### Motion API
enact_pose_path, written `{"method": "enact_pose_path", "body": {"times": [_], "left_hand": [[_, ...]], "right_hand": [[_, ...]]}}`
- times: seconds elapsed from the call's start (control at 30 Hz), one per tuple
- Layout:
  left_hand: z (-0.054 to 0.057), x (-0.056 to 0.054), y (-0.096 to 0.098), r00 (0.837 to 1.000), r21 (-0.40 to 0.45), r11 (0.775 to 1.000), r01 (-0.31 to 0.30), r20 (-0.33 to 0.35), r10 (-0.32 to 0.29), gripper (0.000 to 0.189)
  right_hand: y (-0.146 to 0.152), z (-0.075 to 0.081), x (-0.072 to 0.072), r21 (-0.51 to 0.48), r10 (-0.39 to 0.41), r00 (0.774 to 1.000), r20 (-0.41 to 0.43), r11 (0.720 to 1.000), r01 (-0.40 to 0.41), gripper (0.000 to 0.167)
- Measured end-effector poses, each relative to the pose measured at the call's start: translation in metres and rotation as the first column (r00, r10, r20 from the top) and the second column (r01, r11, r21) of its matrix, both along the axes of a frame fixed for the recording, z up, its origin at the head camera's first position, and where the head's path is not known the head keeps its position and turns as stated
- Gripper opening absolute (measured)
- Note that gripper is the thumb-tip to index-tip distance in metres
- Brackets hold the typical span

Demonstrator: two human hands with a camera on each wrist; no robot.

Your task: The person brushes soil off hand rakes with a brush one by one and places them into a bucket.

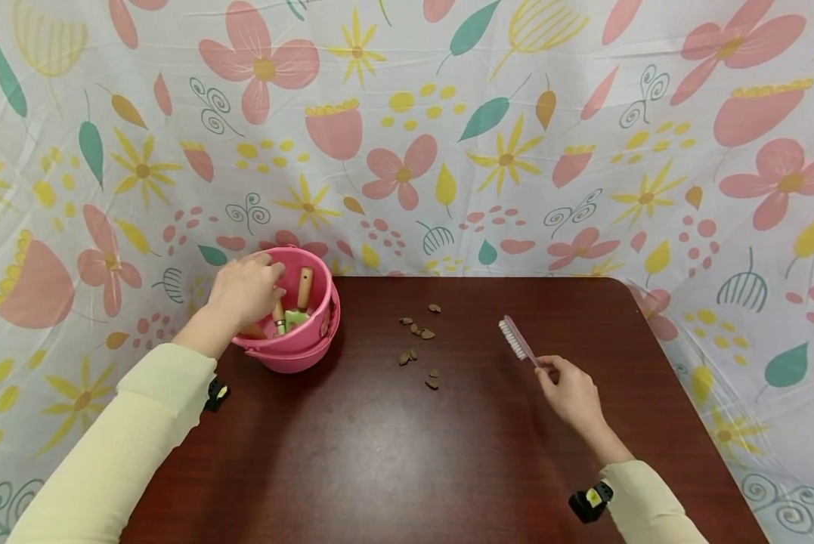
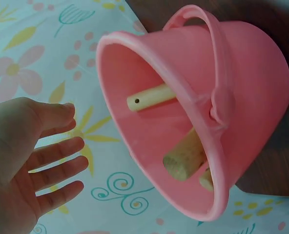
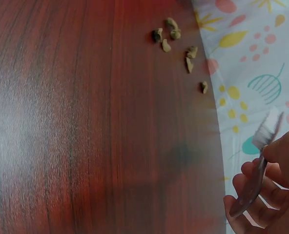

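A pink bucket stands at the back left of the table with wooden-handled tools inside; a light green tool head shows among them. Over its rim hovers my left hand. In the left wrist view that hand has its fingers loosely extended, holding nothing, beside the bucket's mouth and a wooden handle. My right hand grips a small pink brush with white bristles by its handle, raised over the table's right side. The right wrist view shows the thumb pressed on the brush.
Several small brown pieces lie scattered on the dark wooden table between the bucket and the brush. A white curtain with flower prints hangs behind the table and along its sides.
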State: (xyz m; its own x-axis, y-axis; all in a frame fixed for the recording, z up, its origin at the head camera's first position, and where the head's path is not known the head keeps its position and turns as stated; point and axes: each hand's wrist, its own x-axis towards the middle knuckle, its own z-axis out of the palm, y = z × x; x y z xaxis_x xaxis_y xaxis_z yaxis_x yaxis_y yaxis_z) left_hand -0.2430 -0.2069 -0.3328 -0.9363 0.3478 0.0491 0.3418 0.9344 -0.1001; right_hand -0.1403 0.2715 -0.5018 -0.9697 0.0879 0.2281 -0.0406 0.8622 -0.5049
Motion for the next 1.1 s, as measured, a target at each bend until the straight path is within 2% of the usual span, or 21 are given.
{"method": "enact_pose_path", "body": {"times": [0.23,0.47,0.8,1.0,1.1], "left_hand": [[-0.004,0.007,0.006,0.997,0.033,0.997,0.072,-0.036,-0.071,0.033],[-0.008,0.015,0.013,0.995,0.075,0.993,0.088,-0.055,-0.084,0.034],[-0.017,0.020,0.019,0.991,0.113,0.987,0.116,-0.087,-0.106,0.034],[-0.020,0.022,0.019,0.990,0.117,0.986,0.118,-0.097,-0.107,0.038],[-0.021,0.023,0.018,0.989,0.111,0.987,0.117,-0.102,-0.106,0.040]], "right_hand": [[0.003,-0.001,-0.004,-0.079,-0.015,0.997,0.076,0.997,0.021,0.024],[0.004,0.001,-0.003,-0.182,-0.029,0.981,0.193,0.981,0.065,0.028],[0.002,-0.003,-0.005,-0.133,-0.101,0.966,0.237,0.982,0.135,0.031],[0.001,-0.010,-0.009,-0.101,-0.170,0.962,0.214,0.976,0.195,0.031],[0.001,-0.015,-0.013,-0.098,-0.199,0.952,0.231,0.969,0.226,0.032]]}}
